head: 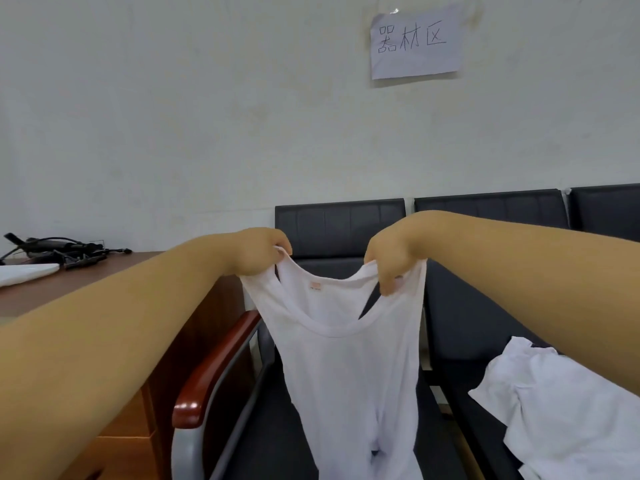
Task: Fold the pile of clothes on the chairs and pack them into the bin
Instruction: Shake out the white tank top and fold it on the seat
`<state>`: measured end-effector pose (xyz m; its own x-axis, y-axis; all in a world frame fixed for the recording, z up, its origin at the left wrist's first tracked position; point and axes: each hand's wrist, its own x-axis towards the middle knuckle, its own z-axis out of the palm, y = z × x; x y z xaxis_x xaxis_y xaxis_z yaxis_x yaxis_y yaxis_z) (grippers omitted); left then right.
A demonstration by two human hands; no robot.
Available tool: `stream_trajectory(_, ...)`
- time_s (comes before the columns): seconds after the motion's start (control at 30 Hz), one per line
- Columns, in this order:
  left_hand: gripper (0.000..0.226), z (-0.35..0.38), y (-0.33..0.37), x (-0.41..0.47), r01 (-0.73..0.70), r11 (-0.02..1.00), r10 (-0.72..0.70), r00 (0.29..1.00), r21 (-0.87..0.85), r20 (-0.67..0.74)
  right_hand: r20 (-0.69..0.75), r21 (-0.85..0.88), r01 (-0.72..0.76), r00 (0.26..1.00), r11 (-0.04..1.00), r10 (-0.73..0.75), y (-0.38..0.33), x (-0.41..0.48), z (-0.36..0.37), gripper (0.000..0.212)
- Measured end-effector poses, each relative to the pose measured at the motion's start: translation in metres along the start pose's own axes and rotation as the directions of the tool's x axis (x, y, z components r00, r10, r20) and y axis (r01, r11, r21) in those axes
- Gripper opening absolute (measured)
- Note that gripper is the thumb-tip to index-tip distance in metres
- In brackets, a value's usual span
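While outstretched, hands (259, 252) (391, 261) on vest (346, 368) straps

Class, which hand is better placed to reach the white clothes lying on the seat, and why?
Probably the right hand: the white clothes lie under its forearm; the left hand grips the vest farther away.

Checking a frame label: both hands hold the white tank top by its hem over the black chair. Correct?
No. The head view shows the left hand and right hand gripping the white tank top by its shoulder straps, not its hem; it does hang over the black chair.
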<state>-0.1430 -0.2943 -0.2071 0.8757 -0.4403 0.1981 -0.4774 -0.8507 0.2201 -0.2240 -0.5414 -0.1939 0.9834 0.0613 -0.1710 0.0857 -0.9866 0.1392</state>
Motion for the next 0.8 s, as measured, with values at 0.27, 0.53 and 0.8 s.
stream_trajectory(0.27,0.02,0.014,0.0,0.007,0.277,0.56,-0.354,0.932,-0.781,0.077,-0.043,0.999,0.044,0.996,-0.012,0.084,0.015,0.01,-0.006,0.04)
stream_trajectory(0.53,0.016,0.02,0.016,0.016,0.275,0.351,-0.353,0.924,-0.895,0.146,0.04,0.786,0.039,0.993,0.618,-0.114,0.009,0.012,0.005,0.017)
stream_trajectory(0.8,0.038,0.014,-0.01,0.017,0.062,0.856,0.12,0.942,-0.512,0.314,-0.038,0.057,0.043,0.998,0.997,-0.041,0.015,0.031,0.027,0.012)
